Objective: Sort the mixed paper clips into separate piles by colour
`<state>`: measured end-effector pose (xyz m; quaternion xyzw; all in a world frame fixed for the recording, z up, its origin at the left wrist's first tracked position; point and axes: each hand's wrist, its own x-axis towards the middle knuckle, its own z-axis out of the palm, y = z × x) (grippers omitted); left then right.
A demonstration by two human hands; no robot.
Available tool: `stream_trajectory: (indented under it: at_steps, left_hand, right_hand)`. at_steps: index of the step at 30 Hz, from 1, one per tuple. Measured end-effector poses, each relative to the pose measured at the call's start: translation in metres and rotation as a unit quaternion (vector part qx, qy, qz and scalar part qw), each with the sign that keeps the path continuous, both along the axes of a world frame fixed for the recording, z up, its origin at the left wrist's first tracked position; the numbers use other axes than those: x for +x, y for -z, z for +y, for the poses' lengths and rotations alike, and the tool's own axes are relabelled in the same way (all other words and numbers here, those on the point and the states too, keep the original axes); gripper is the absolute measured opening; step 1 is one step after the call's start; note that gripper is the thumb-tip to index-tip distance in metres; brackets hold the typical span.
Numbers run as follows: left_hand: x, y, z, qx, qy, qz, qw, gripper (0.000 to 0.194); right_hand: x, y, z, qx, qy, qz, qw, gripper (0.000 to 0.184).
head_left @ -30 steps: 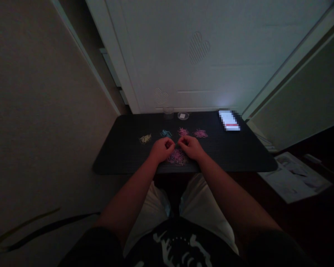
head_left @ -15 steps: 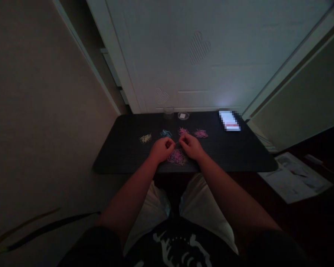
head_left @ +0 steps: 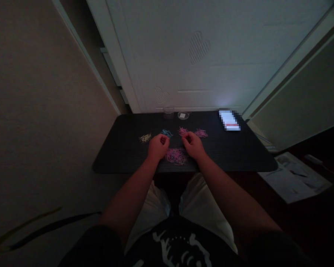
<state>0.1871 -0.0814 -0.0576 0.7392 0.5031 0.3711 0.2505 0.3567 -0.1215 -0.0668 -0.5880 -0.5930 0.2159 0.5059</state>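
My left hand (head_left: pixel 158 146) is closed in a pinch at the near edge of a pile of small thin blue pieces (head_left: pixel 166 133). My right hand (head_left: pixel 194 145), also pinched, is beside a pile of bright pink pieces (head_left: pixel 183 131). What the fingertips hold is too small to make out. Between the hands and nearer my body lies a larger mixed pile (head_left: pixel 176 156), mostly pink and purple. A pale yellow pile (head_left: pixel 145 138) sits left of my left hand, and another pink pile (head_left: pixel 201 132) lies just beyond my right hand.
Everything rests on a dark table (head_left: pixel 233 152) against a white door. At its back edge stand a clear round container (head_left: pixel 168 112) and a clear lid (head_left: pixel 183 116) with a white label. A lit phone (head_left: pixel 229 120) lies at the back right. Papers (head_left: pixel 295 176) are on the floor.
My hands have moved apart: the left went left and slightly forward towards the blue pile, the right shifted slightly right. More of the mixed pile shows between them.
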Motion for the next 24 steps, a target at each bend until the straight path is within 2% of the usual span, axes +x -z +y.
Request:
stream_trajectory:
  at_steps: [3, 7, 15, 18, 24]
  left_hand:
    - [0.0, 0.0, 0.003, -0.005, -0.051, -0.004, 0.999, 0.017]
    - [0.0, -0.001, 0.007, -0.019, -0.082, 0.01, 0.996, 0.019]
    - [0.002, -0.003, 0.013, -0.033, -0.1, 0.096, 0.99, 0.019]
    - [0.003, -0.003, 0.015, -0.046, -0.086, 0.124, 0.987, 0.018]
    - [0.003, -0.003, 0.017, -0.054, -0.078, 0.144, 0.985, 0.018]
  right_hand:
    - [-0.001, -0.001, -0.001, 0.0, 0.031, -0.059, 0.998, 0.008]
    - [-0.002, 0.0, -0.002, -0.019, 0.067, -0.107, 0.992, 0.007]
    - [0.002, -0.001, 0.001, -0.06, 0.085, -0.084, 0.991, 0.012]
    - [0.005, -0.002, 0.003, -0.08, 0.062, -0.077, 0.992, 0.014]
    - [0.015, -0.005, 0.002, -0.1, -0.03, -0.079, 0.991, 0.011]
